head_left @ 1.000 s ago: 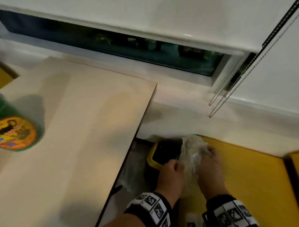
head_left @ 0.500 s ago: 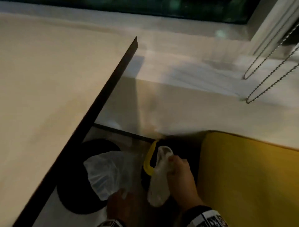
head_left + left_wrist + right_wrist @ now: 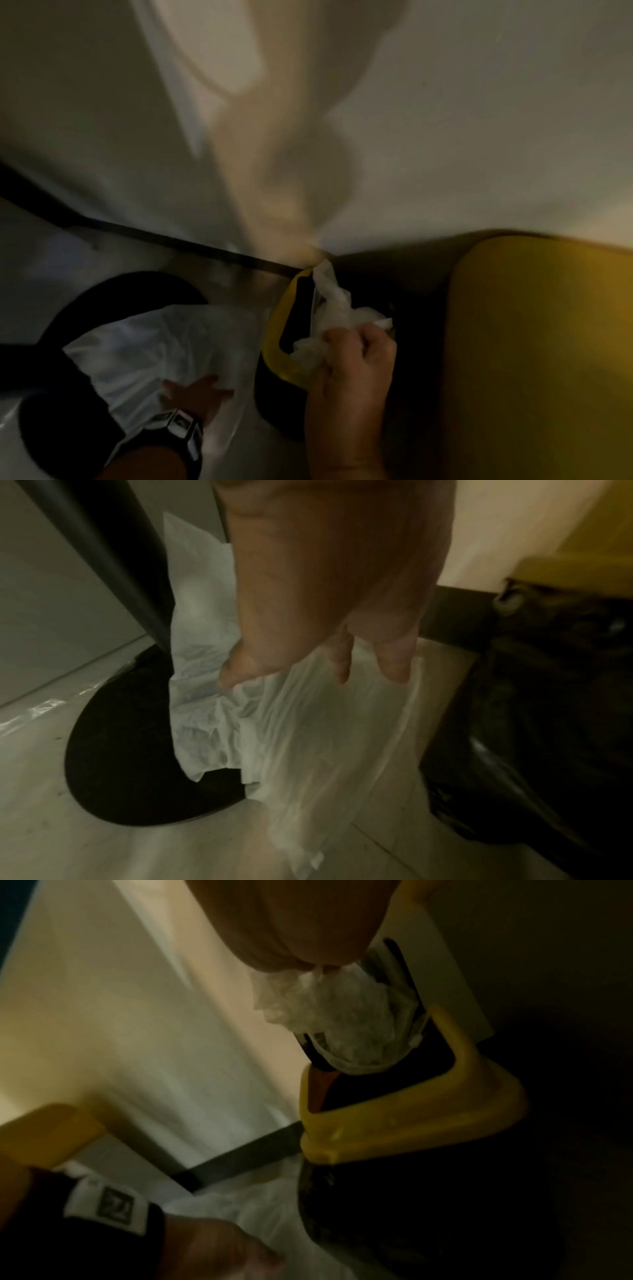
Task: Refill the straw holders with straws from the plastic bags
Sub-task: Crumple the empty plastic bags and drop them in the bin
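My right hand (image 3: 352, 346) grips a crumpled clear plastic bag (image 3: 334, 301) at the mouth of a black bin with a yellow rim (image 3: 274, 342). The right wrist view shows the bag (image 3: 335, 1020) bunched under my fingers, partly inside the rim (image 3: 411, 1123). My left hand (image 3: 195, 390) reaches down to a second, flatter plastic bag (image 3: 137, 349) on the floor. In the left wrist view my thumb and fingers (image 3: 394, 666) pinch that bag's (image 3: 308, 750) edge, and its folds gather at them. No straws or straw holders are in view.
The table's round black base (image 3: 113, 291) and its dark pole (image 3: 113, 547) stand just left of the floor bag. A yellow seat (image 3: 531, 342) is close on the right. A white wall with a dark skirting strip (image 3: 171, 236) runs behind. The view is dim and blurred.
My head has dropped below the table, so the tabletop and window are gone from view. My left hand left the crumpled bag and went down onto the floor bag. My right hand stays at the bin.
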